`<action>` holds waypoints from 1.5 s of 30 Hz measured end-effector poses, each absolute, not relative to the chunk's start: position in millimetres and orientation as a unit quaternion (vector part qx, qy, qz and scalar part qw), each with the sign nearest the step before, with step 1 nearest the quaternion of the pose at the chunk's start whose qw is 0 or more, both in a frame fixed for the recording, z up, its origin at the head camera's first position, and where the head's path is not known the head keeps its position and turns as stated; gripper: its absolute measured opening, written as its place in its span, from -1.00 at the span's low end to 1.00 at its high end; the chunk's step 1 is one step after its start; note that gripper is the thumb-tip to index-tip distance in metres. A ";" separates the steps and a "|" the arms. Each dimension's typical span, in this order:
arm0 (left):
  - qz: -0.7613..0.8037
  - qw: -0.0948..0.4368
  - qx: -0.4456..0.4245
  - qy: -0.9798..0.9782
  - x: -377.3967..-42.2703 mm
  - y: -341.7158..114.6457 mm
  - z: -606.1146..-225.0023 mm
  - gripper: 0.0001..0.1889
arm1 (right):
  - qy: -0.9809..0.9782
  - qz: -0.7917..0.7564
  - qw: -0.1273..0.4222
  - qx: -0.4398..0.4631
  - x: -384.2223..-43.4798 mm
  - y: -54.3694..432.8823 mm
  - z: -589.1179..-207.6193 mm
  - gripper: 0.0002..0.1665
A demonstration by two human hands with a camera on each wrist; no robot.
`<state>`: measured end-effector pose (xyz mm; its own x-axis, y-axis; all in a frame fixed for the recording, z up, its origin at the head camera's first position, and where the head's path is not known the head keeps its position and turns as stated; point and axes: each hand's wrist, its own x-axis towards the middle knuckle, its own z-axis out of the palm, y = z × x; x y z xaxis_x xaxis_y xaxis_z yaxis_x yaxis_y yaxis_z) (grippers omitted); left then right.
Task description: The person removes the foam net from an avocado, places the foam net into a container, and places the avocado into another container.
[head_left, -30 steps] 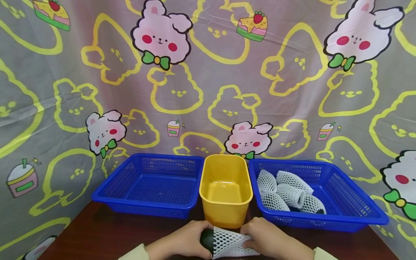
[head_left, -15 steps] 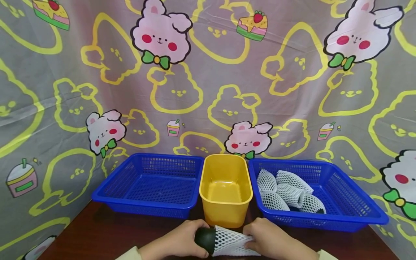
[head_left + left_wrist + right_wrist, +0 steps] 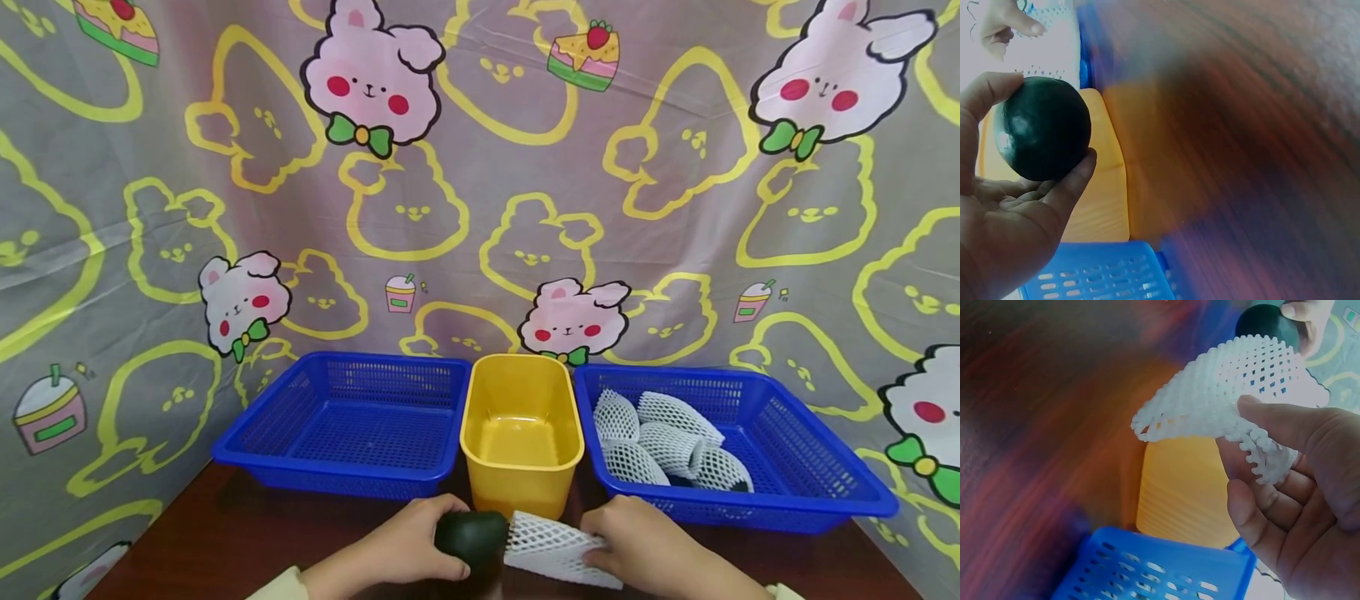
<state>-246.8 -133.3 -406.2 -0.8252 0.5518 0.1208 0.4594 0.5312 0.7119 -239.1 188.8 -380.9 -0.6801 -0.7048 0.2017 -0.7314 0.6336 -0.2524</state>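
Note:
A smooth, dark green avocado-like fruit (image 3: 471, 540) is held by my left hand (image 3: 411, 543), thumb and fingers round its left end. In the left wrist view the bare fruit (image 3: 1044, 128) shows its glossy rounded side. Just right of it, my right hand (image 3: 641, 542) pinches a white foam net sleeve (image 3: 551, 548) by its far end. The mouth of the sleeve faces the fruit, almost touching it. In the right wrist view, the sleeve (image 3: 1235, 378) looks hollow and partly flattened, its end bunched between thumb and fingers.
Behind the hands stands a yellow bin (image 3: 521, 492). To its left is a blue basket (image 3: 337, 479) with nothing in it. On its right, another blue basket (image 3: 795, 508) holds several net-sleeved pieces (image 3: 667, 446). A patterned cloth (image 3: 480, 208) hangs behind the brown table (image 3: 180, 542).
The fruit has come out of the net sleeve. My left hand has moved left with the fruit, while my right hand has moved slightly right with the sleeve.

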 end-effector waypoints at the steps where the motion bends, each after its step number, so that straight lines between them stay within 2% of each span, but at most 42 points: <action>1: 0.390 0.055 0.291 0.872 -246.9 -134.6 -405.8 -0.43 | -0.905 0.162 0.036 0.393 -238.1 189.9 -379.0 -0.80; 10: 0.397 0.039 0.289 0.870 -248.6 -139.9 -406.1 -0.41 | -0.910 0.163 0.037 0.381 -228.9 194.3 -354.5 -0.83; 23: 0.391 0.031 0.287 0.874 -246.1 -142.8 -404.6 -0.41 | -0.888 0.248 0.048 0.385 -228.7 186.2 -316.2 -0.82; 36: 0.392 0.031 0.290 0.872 -244.1 -145.6 -405.3 -0.41 | -0.905 0.314 0.101 0.268 -257.2 154.2 -295.7 -0.78; 45: 0.392 0.033 0.290 0.873 -243.0 -147.4 -404.0 -0.41 | -0.930 0.312 0.128 0.149 -291.9 128.9 -297.1 -0.63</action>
<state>-243.0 -147.4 -404.0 -0.8299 0.5314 0.1697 0.4799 0.5251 0.7028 -291.9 128.9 -297.1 -0.9231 -0.1971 0.3302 -0.3564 0.7612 -0.5418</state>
